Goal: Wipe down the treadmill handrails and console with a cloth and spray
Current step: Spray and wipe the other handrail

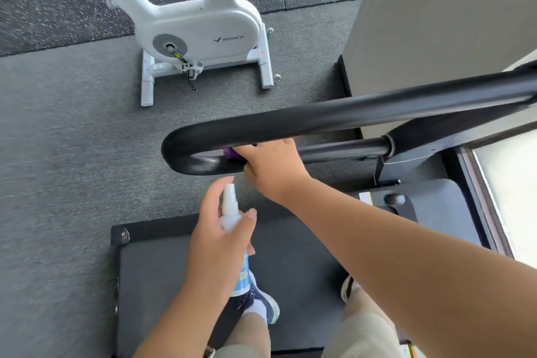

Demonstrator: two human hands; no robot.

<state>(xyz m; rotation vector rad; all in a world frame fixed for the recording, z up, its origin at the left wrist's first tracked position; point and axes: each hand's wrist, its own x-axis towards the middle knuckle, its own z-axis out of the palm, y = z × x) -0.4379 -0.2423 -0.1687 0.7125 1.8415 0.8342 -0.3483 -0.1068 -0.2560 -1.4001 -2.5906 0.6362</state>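
Observation:
A black looped handrail [319, 116] of the treadmill crosses the middle of the head view, curving round at its left end. My right hand [270, 166] grips a purple cloth [231, 153] against the lower bar of that loop; only a small bit of cloth shows past my fingers. Below it, my left hand [218, 238] holds a small clear spray bottle [232, 212] with a white nozzle pointing up toward the rail and a blue label lower down. The console is out of view.
A white exercise bike [200, 29] stands on the grey floor beyond the rail. I stand on the treadmill belt [305, 256], my shoes [261, 302] visible. A grey wall panel [436, 9] and the treadmill upright [406, 148] are at the right.

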